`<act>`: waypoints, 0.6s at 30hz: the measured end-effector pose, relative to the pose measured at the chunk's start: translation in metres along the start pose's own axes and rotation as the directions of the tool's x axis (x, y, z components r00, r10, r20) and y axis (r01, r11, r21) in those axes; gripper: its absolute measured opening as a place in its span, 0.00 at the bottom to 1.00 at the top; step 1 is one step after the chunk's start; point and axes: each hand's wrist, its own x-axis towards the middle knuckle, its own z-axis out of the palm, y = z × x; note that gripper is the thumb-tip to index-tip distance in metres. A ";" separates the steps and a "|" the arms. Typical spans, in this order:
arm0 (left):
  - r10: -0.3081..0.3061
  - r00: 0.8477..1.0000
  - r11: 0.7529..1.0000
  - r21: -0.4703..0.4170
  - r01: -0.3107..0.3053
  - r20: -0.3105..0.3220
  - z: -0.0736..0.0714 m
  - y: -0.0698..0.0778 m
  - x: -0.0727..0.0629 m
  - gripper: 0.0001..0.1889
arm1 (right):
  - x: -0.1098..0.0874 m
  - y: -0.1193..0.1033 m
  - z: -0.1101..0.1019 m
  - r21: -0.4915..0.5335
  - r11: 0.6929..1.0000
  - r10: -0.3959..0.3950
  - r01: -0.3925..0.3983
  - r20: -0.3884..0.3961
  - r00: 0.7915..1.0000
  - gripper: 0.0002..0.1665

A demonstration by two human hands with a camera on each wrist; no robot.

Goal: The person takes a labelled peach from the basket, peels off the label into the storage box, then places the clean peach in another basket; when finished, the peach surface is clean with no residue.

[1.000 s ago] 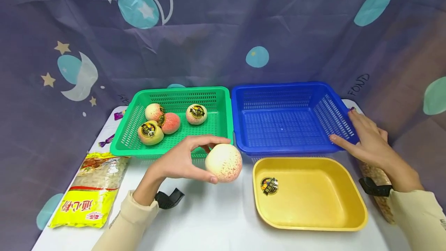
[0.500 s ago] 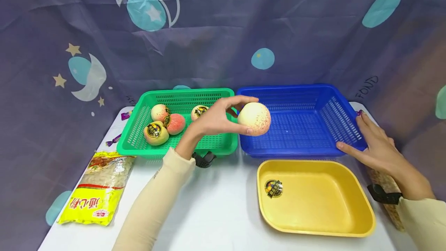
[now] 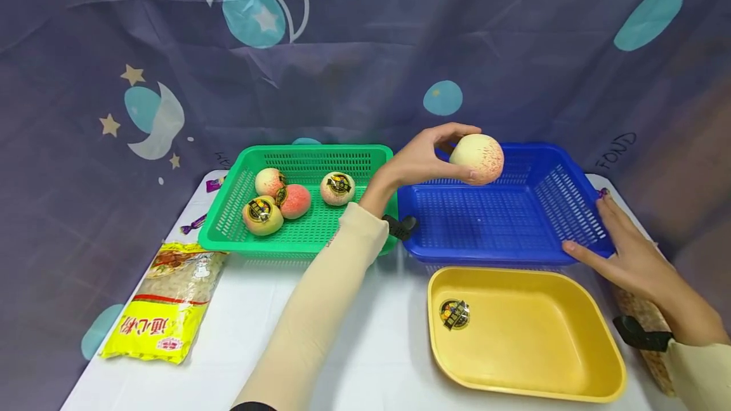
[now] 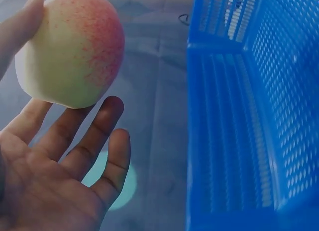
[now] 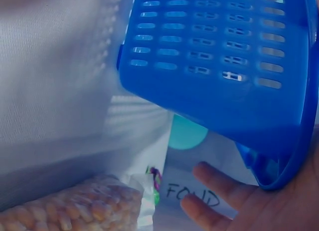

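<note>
Holding a pale, red-flecked peach point(image 3: 482, 160) between thumb and fingers, the left hand point(image 3: 428, 157) appears, on my remote head-camera feed, against the 11 o'clock stretch of the blue basket point(image 3: 485, 257)'s rim. The left wrist feed shows me a gap between the fruit and the basket's side.

At the basket's 4 o'clock corner, the right hand point(image 3: 634, 262) lies wide, thumb by the rim, fingers reaching along the outside.

At 9 o'clock stands the green basket point(image 3: 308, 246), four stickered fruits point(image 3: 296, 202) inside, three clustered and one apart toward 3 o'clock. The two baskets' edges sit close together; the left forearm hides part of the seam from me.

The yellow tub point(image 3: 525, 335) is just beside the blue rim at 6 o'clock. From its 9 o'clock edge I see a broad stretch of white tabletop point(image 3: 382, 335) run to the noodle bag point(image 3: 162, 303), the left sleeve point(image 3: 311, 309) crossing above. Room is tighter at the tub's 3 o'clock, where a bag of kernels point(image 5: 79, 206) fills the narrow strip.
</note>
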 end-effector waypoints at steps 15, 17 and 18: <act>-0.167 0.985 0.983 -0.072 0.169 0.033 0.068 -0.044 0.069 0.37 | 0.003 -0.001 -0.001 0.047 0.998 0.038 -0.039 0.022 0.999 0.65; -0.204 0.978 0.976 -0.066 0.207 0.047 0.076 -0.050 0.074 0.37 | 0.004 -0.002 0.000 0.051 0.998 0.040 -0.041 0.024 0.999 0.65; -0.211 0.976 0.975 -0.054 0.214 0.056 0.080 -0.052 0.076 0.37 | 0.004 -0.003 0.001 0.051 0.998 0.041 -0.043 0.028 0.999 0.65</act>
